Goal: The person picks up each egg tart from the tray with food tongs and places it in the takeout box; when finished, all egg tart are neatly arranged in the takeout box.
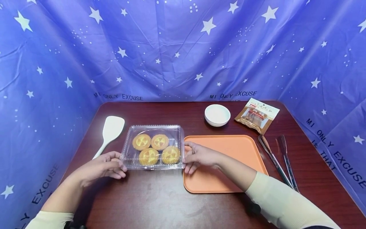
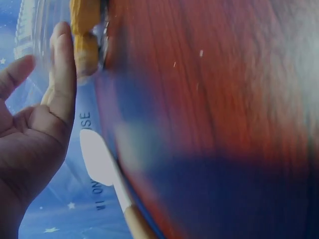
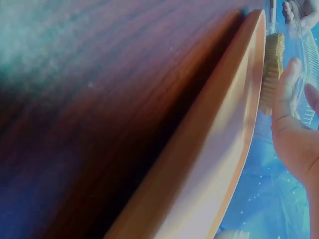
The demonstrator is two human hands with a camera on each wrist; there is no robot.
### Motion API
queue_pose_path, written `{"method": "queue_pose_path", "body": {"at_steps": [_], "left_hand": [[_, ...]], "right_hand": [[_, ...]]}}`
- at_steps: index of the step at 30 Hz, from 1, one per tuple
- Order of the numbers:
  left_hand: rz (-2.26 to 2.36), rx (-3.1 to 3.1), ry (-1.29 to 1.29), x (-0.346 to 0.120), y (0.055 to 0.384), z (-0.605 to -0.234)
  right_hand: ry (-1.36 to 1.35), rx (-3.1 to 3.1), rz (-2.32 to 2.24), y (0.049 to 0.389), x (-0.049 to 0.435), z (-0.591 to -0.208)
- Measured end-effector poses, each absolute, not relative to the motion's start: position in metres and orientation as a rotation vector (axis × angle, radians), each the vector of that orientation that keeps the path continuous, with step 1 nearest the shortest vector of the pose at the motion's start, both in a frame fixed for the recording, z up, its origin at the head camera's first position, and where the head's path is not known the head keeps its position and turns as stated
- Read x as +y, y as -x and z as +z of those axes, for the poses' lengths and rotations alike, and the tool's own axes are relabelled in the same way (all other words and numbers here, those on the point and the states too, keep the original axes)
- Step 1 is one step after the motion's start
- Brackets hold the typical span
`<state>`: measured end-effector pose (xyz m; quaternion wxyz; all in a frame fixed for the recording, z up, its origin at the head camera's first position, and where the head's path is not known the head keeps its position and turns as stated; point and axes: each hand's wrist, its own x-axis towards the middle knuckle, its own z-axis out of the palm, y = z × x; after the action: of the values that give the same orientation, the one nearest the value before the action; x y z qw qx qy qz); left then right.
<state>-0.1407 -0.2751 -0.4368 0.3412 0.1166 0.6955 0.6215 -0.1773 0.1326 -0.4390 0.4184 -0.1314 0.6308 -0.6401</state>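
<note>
A clear plastic clamshell box (image 1: 155, 167) with several round golden tarts (image 1: 148, 156) inside is between both hands in the head view, its lid down. My left hand (image 1: 100, 167) holds its left side near the front corner, fingers partly below the edge. On the opposite side, my right hand (image 1: 201, 156) grips the box's right edge, over the left end of an orange tray (image 1: 226, 178). The left wrist view catches thumb and fingers of the left hand (image 2: 42, 117) around the box wall. Fluted tart sides (image 3: 272, 74) show beside the right hand (image 3: 294, 134) in the right wrist view.
Left of the box lies a white spatula (image 1: 112, 128). A white bowl (image 1: 217, 115) and a brown-and-white snack packet (image 1: 256, 116) sit at the back right. Tongs (image 1: 275, 160) rest right of the tray. A blue star-patterned curtain (image 1: 171, 73) surrounds the dark wooden table (image 1: 137, 203).
</note>
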Motion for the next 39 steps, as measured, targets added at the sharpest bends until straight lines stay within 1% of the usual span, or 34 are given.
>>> {"method": "queue_pose_path", "body": {"at_steps": [8, 17, 39], "left_hand": [[1.709, 1.721, -0.259, -0.2702, 0.1453, -0.4411], [1.696, 1.605, -0.226, -0.271, 0.1456, -0.4381], [1.719, 1.645, -0.199, -0.2648, 0.1444, -0.4405]], "right_hand": [[0.299, 1.612, -1.638, 0.1863, 0.1343, -0.4421], [0.324, 1.595, -1.64, 0.1859, 0.1347, -0.4434], [0.301, 1.561, -1.652, 0.1841, 0.1341, -0.4467]]}}
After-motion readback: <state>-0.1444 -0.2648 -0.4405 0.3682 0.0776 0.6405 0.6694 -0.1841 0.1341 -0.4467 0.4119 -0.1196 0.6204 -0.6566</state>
